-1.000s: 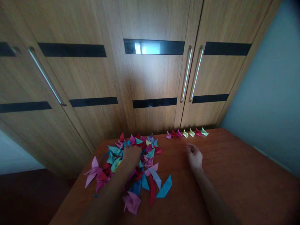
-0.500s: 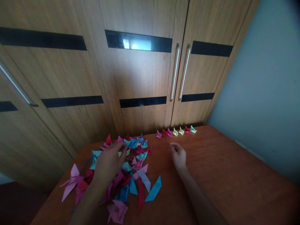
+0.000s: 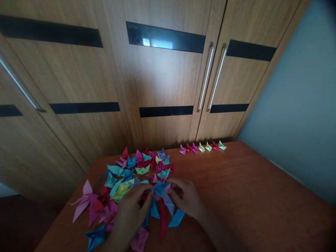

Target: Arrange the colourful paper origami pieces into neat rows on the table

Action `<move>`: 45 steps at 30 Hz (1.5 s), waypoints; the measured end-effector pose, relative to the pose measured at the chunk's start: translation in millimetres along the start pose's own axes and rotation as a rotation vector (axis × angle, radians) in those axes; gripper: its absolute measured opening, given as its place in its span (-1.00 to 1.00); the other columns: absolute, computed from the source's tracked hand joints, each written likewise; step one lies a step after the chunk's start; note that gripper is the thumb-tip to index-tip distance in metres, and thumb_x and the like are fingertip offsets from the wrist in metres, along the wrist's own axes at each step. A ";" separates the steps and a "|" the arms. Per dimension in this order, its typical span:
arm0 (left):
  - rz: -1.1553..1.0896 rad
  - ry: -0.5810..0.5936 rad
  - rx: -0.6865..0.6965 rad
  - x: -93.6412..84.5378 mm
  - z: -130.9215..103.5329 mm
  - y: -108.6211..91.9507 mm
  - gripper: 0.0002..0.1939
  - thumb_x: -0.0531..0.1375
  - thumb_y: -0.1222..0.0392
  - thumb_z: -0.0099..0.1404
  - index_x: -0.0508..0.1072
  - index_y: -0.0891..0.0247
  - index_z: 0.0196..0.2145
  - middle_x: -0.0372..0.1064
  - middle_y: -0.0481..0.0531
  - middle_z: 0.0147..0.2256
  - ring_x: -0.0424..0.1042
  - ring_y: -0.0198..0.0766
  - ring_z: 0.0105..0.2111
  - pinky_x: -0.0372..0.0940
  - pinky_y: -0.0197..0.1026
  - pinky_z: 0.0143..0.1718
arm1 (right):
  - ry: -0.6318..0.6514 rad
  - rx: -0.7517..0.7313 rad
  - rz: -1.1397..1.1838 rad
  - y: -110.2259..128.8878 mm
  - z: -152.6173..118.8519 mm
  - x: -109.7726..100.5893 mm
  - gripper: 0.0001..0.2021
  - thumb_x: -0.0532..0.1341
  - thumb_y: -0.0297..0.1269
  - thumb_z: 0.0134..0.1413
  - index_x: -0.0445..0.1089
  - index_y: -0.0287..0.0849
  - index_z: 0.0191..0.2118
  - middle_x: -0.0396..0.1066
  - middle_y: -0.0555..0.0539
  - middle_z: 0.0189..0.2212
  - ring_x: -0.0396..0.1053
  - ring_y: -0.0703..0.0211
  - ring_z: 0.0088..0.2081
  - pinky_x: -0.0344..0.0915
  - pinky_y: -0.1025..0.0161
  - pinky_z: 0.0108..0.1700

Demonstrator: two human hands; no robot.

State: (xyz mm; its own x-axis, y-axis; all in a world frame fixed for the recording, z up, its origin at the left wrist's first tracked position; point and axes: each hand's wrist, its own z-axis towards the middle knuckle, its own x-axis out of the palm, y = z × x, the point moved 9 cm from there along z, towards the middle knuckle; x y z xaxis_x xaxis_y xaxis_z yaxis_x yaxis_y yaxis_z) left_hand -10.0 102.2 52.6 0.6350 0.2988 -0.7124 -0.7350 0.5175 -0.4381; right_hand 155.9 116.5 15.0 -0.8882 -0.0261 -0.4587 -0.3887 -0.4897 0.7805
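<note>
A blue folded-paper boat (image 3: 160, 188) is held up between my two hands, over the near right part of a colourful paper pile. My left hand (image 3: 133, 206) pinches its left tip, and my right hand (image 3: 186, 196) has thumb and forefinger at its right tip. Around and beneath them lie folded papers in pink, red, blue, green and yellow, among them a yellow-green piece (image 3: 123, 190) and a pale green boat (image 3: 143, 170). Below the hands, a long red strip (image 3: 163, 218) and a light blue strip (image 3: 176, 218) rest on the table.
Along the back of the brown table (image 3: 236, 196) stands a row of several small paper boats (image 3: 201, 147). Behind it rises a wooden wardrobe (image 3: 162, 77) with metal handles. A bluish wall (image 3: 296, 115) is at the right.
My left hand has brought the blue boat from the back of the pile nearer to me. My right hand has moved left and now grips its other end. The view has shifted slightly.
</note>
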 end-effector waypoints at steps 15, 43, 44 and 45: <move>-0.159 -0.056 -0.010 -7.9 -1.8 -4.8 -0.86 0.13 0.20 0.28 0.45 0.13 -0.22 0.51 -0.03 -0.28 0.50 -0.25 -0.28 0.38 -0.25 -0.24 | -0.013 0.083 0.170 -7.1 1.8 8.7 -0.84 0.23 -0.29 0.03 0.52 -0.07 -0.25 0.53 -0.01 -0.40 0.46 0.21 -0.37 0.37 0.34 -0.30; -0.206 -0.034 -0.177 -10.3 -2.2 4.3 -0.81 0.13 0.14 0.24 0.52 0.08 -0.24 0.53 -0.03 -0.22 0.51 -0.18 -0.21 0.43 -0.20 -0.20 | -0.759 0.957 -0.849 -244.1 -78.4 -321.0 -0.59 0.13 -0.08 -0.01 0.51 -0.24 -0.15 0.50 -0.29 -0.27 0.43 -0.15 -0.23 0.31 0.10 -0.26; -0.199 -0.036 -0.169 -10.4 -1.4 3.0 -0.82 0.14 0.14 0.24 0.52 0.08 -0.25 0.54 -0.03 -0.23 0.51 -0.18 -0.22 0.44 -0.21 -0.20 | -0.727 0.990 -0.857 -251.2 -75.6 -325.1 -0.59 0.14 -0.08 -0.02 0.51 -0.23 -0.14 0.50 -0.31 -0.26 0.43 -0.18 -0.23 0.31 0.08 -0.27; -0.193 -0.040 -0.164 -10.5 -0.8 2.3 -0.82 0.14 0.14 0.23 0.53 0.07 -0.25 0.54 -0.03 -0.24 0.52 -0.18 -0.23 0.44 -0.21 -0.21 | -0.706 1.009 -0.861 -257.2 -71.9 -328.0 -0.59 0.15 -0.07 -0.03 0.52 -0.22 -0.14 0.49 -0.34 -0.25 0.43 -0.20 -0.23 0.32 0.05 -0.28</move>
State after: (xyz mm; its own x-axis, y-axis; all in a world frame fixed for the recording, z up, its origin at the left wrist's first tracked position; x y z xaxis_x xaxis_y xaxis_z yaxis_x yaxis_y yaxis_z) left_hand -18.6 99.6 58.7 0.7734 0.2401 -0.5866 -0.6263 0.4321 -0.6489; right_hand 564.9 188.3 -65.8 -0.1244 0.5067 -0.8531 -0.5786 0.6614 0.4772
